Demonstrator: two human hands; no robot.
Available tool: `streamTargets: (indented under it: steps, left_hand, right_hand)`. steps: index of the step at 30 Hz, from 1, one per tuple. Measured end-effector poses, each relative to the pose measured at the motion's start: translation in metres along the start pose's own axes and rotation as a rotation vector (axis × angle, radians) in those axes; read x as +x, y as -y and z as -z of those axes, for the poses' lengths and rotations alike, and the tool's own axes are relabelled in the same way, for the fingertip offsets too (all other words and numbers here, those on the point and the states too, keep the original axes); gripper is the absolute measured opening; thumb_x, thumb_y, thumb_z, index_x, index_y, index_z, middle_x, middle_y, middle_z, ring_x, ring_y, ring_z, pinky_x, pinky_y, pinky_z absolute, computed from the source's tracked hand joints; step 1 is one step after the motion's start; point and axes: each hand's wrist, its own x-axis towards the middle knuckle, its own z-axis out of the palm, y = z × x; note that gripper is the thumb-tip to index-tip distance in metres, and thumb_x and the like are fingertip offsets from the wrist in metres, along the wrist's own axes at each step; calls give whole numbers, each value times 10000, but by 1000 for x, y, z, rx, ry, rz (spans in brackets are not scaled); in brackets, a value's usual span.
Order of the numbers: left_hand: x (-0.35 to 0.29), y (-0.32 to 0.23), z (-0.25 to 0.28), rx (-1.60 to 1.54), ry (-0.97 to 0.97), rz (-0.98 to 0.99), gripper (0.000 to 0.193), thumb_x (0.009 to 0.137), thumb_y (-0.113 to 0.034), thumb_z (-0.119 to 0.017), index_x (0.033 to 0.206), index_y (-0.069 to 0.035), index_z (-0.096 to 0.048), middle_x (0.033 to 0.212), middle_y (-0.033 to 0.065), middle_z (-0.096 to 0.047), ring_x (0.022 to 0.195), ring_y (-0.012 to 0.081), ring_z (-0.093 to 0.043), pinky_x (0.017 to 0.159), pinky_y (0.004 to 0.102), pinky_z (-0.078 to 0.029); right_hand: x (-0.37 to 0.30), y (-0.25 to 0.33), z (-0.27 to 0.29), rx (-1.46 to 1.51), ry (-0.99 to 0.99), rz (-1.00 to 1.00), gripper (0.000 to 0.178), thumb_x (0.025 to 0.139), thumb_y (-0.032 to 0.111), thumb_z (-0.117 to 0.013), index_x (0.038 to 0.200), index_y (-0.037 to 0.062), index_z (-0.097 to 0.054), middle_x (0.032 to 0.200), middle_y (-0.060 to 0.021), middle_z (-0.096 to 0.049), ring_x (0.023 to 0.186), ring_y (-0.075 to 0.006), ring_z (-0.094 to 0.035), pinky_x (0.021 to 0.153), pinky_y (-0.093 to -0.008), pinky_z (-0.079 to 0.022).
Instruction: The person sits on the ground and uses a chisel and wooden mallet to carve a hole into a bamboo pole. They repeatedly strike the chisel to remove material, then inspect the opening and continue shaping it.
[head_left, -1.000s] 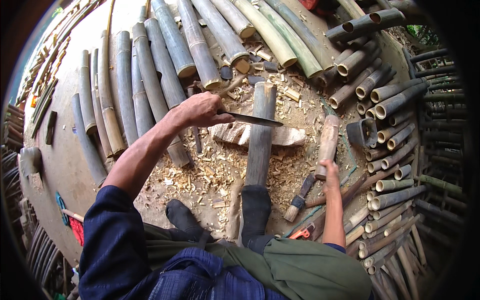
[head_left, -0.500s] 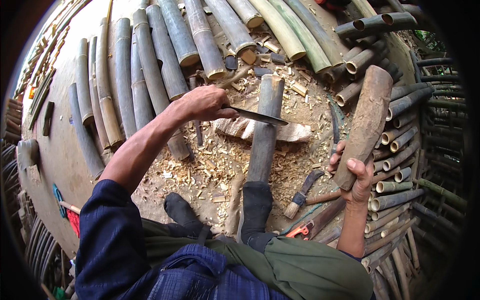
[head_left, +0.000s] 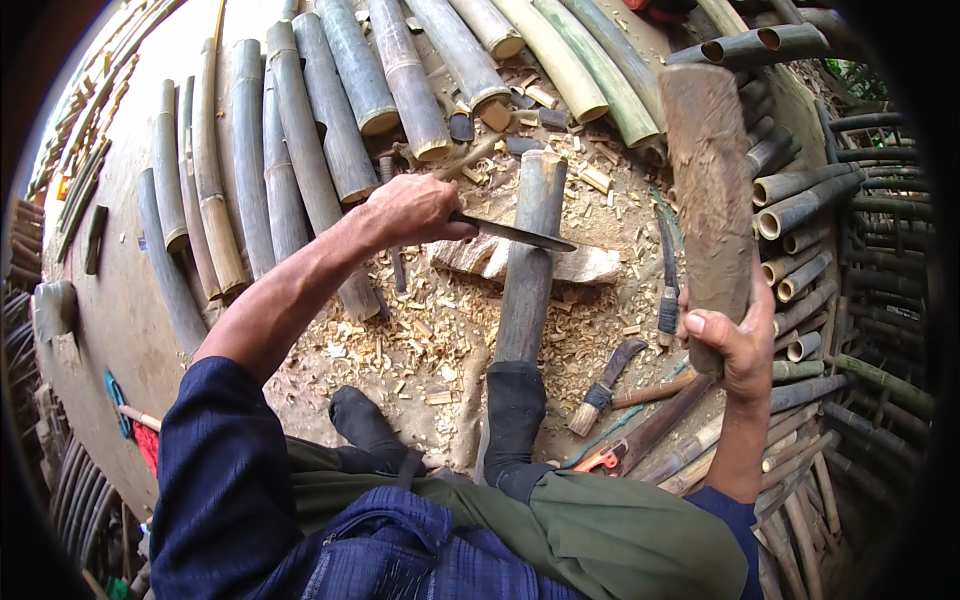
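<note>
At far left, a red cloth [head_left: 146,447] is partly covered by the navy sleeve [head_left: 225,450]. Poles [head_left: 248,150] lie in a row beyond the left forearm; several of those farther right are cut off by the upper picture edge.

The left hand [head_left: 415,210] is closed around the handle of the knife [head_left: 515,234]; the fingers conceal the handle. The blade points right and crosses the tube [head_left: 525,310]. Whether its edge bears on the tube is hard to make out.

The tube lies lengthwise at centre, over the pale block [head_left: 475,260], and hides the block's middle. A foot [head_left: 515,410] in a black sock obscures the tube's lower end. Chips [head_left: 370,350] cover the ground on both sides.

Right of the foot lie a hooked blade [head_left: 605,390] and a saw [head_left: 650,437] with an orange part; the trousers approach the saw's near end.

The right hand [head_left: 740,350] is clamped on the lower part of the club [head_left: 708,190], which is raised nearly upright, right of the tube and apart from it. The palm side is concealed. The club and hand block part of the stack [head_left: 800,215] behind; its outer portion fades into the dark lens rim.
</note>
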Motion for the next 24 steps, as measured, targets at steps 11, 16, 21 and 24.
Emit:
streamTargets:
  steps: [11,16,21,24]
  left_hand:
    - [4,2,-5,-5,9,-40,621,956,-630,-694,792,-34,-750,634,144,-658,601,326,-689,603,489,-548]
    - [-15,18,-13,23,4,24,632,953,-645,-686,794,-37,-748,653,163,-663,627,340,-697,614,494,-549]
    - [7,4,-10,36,-32,-82,612,954,-643,-686,860,-48,-789,675,182,-675,643,364,-701,639,501,-564]
    - [11,3,-17,-25,11,-80,600,953,-618,-701,887,-28,-788,717,176,-710,659,352,-717,644,498,-581]
  right_hand:
    - [107,-16,6,-1114,340,184,652,782,273,-831,1264,-49,-534,931,-186,-698,687,-246,-680,585,-375,-574]
    - [87,115,-13,-512,-40,393,603,826,268,-854,1286,-9,-579,1094,-160,-706,968,-254,-710,819,-348,-627]
    - [79,-87,-57,-648,-5,257,676,783,111,-825,1352,-51,-498,1134,-190,-674,982,-248,-709,836,-357,-631]
    - [112,-38,-9,-1084,213,38,726,701,196,-862,1305,-85,-573,1029,-230,-732,955,-330,-738,835,-420,-609]
